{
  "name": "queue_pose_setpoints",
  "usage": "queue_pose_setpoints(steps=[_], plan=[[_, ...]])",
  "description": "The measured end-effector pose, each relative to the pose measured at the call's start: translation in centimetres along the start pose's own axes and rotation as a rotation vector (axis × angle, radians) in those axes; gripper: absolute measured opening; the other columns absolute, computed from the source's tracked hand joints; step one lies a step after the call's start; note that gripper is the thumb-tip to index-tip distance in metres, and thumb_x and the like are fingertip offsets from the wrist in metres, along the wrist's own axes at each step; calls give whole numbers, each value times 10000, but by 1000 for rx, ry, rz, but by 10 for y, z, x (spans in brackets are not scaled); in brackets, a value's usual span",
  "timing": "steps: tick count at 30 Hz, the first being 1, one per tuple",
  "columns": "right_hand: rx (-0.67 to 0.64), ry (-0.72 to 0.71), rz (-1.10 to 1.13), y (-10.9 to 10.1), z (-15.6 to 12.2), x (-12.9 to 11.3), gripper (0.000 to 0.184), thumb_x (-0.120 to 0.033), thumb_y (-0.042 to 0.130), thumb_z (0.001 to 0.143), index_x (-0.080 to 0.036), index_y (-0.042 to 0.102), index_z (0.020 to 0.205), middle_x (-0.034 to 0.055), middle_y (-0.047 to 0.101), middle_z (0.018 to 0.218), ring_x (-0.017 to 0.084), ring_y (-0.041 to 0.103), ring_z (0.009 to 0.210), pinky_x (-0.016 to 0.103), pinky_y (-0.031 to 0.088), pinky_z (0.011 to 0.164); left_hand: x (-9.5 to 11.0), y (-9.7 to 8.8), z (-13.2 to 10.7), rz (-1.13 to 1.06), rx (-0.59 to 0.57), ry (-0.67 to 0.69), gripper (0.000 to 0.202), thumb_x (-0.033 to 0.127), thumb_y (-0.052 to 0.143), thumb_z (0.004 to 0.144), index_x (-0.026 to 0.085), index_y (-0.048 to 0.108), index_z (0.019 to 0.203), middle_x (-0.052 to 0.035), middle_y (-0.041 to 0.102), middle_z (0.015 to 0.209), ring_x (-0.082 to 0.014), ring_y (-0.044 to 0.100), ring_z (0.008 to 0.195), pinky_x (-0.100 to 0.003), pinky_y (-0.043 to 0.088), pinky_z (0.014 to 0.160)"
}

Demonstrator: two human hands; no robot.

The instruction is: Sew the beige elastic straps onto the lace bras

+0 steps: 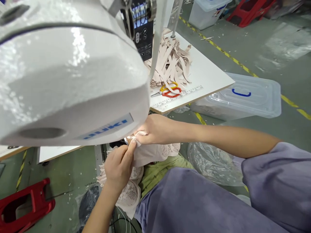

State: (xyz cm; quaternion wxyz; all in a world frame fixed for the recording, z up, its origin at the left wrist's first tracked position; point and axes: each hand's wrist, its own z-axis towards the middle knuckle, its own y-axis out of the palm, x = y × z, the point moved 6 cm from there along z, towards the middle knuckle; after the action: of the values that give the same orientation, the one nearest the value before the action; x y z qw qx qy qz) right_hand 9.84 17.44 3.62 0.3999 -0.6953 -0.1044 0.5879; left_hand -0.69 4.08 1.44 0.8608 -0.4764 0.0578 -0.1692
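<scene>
A pale pink lace bra (150,155) hangs below the sewing machine head (73,81), and its edge is pinched between my two hands. My left hand (119,165) comes from below, with thumb and fingertips pressed together on the fabric edge. On the other side, my right hand (156,129) is closed on the same edge, partly under the machine head. The needle area is hidden behind the machine. More lace bra cups (128,194) hang beneath my left hand, over my lap.
A white table (204,68) holds a heap of pale fabric strips (172,58), scissors (171,90) with red and yellow handles, and a printed ruler. A lidded plastic box (257,97) stands beside it. Red stools (26,204) and plastic bags (213,161) are on the floor.
</scene>
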Motion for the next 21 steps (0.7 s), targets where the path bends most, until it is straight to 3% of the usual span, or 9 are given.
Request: queue_pose_setpoints(steps=[3,5,8,10,13,18,21], plan=[[-10,18,-24,1,-3,0,311,-221,522,854,-166,511,547,-20,444,510,92,317,510,307,206,533,-3,2,1,10,-38,44,475,28,520,888,171,532,1341,-43,680,820,-145,573,679,-252,403,643],[16,6,-49,4,-7,0,271,-217,518,875,-171,592,618,-13,499,567,100,346,527,300,238,540,-1,1,5,34,-64,28,445,37,491,895,177,536,1314,-2,629,716,-132,529,602,-246,357,570],[227,-95,-184,8,-21,-2,213,-269,509,937,-219,714,910,39,627,837,164,506,738,310,362,673,6,-2,13,136,-127,-44,372,72,453,906,181,576,1239,42,520,575,-127,437,485,-277,247,473],[411,-157,-316,14,-33,-2,225,-308,527,951,-272,714,1070,67,628,1002,222,528,944,367,390,820,7,-3,18,177,-179,-89,350,84,434,901,173,594,1200,42,514,562,-127,424,463,-292,215,452],[559,-174,-408,24,-44,2,225,-283,575,931,-311,714,1105,60,617,1042,234,516,1038,408,372,927,2,-4,21,146,-192,-55,332,91,439,905,171,600,1185,38,538,586,-121,448,479,-287,228,449],[589,-181,-251,30,-45,9,218,-215,539,941,-278,711,1059,39,632,950,185,560,922,353,438,858,-11,-2,21,133,-189,232,400,45,449,902,190,578,1252,56,483,543,-122,412,471,-294,227,467],[516,-53,27,39,-46,22,249,-281,535,965,-256,619,1198,43,616,998,150,587,853,293,485,766,-10,0,24,169,-168,208,381,50,464,880,202,616,1194,60,463,512,-109,407,446,-297,193,453]])
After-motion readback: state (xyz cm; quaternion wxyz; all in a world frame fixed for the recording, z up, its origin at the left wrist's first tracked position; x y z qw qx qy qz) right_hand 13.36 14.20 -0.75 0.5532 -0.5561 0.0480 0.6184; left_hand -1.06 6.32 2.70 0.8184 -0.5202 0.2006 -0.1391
